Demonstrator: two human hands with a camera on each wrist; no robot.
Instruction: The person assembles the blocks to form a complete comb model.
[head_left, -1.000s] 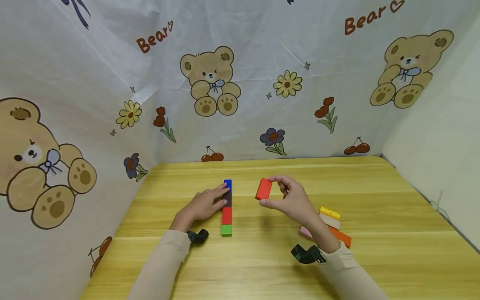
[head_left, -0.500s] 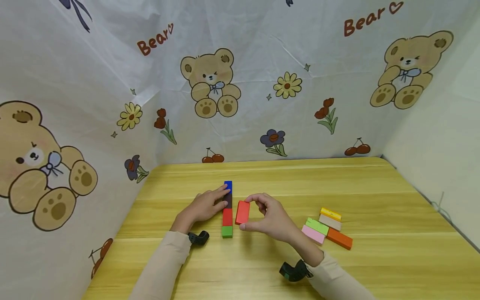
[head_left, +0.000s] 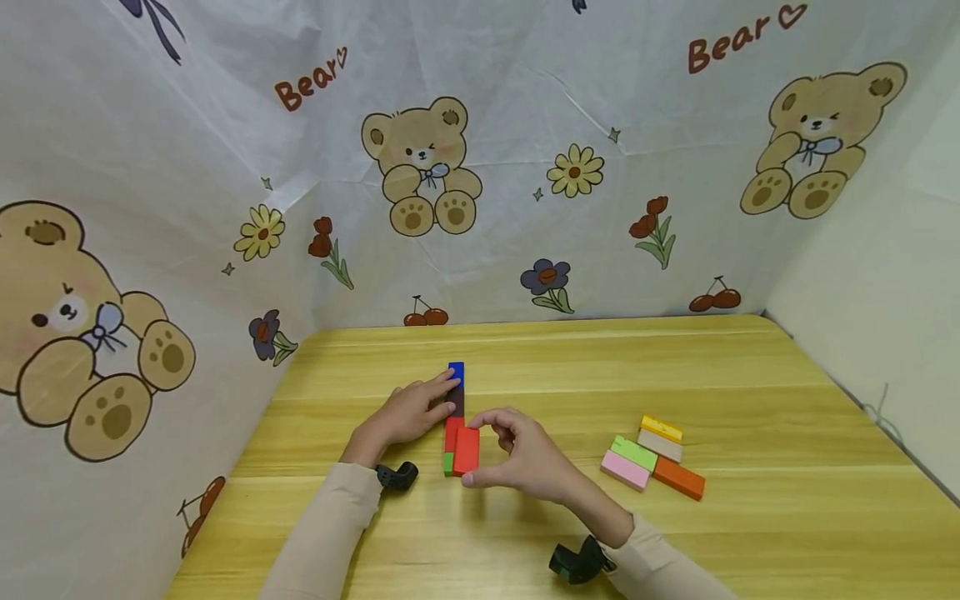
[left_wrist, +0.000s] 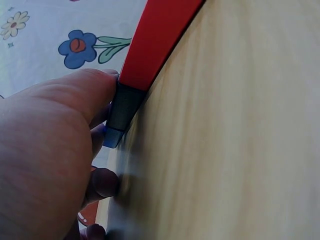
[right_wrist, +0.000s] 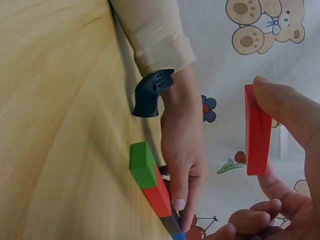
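A straight row of blocks lies on the table: blue (head_left: 457, 367) at the far end, then black (head_left: 459, 400), red (head_left: 451, 428) and green (head_left: 448, 464) nearest. My left hand (head_left: 405, 411) rests against the row from the left, fingertips on the blue block and thumb at the black one. Between thumb and fingertip, my right hand (head_left: 528, 458) pinches a second red block (head_left: 467, 452) by its two ends. That block is raised over the near part of the row and overlaps the green block in the head view. In the right wrist view the held red block (right_wrist: 258, 135) appears apart from the row.
To the right, a loose group of blocks lies on the wooden table (head_left: 787, 467): yellow (head_left: 662, 428), beige (head_left: 660, 446), light green (head_left: 635, 452), pink (head_left: 626, 469) and orange (head_left: 678, 479). A bear-print cloth (head_left: 510, 242) hangs behind the table.
My right hand has carried the red block leftward and nearer, from well right of the row to over its near end. The left hand stays in place on the row.
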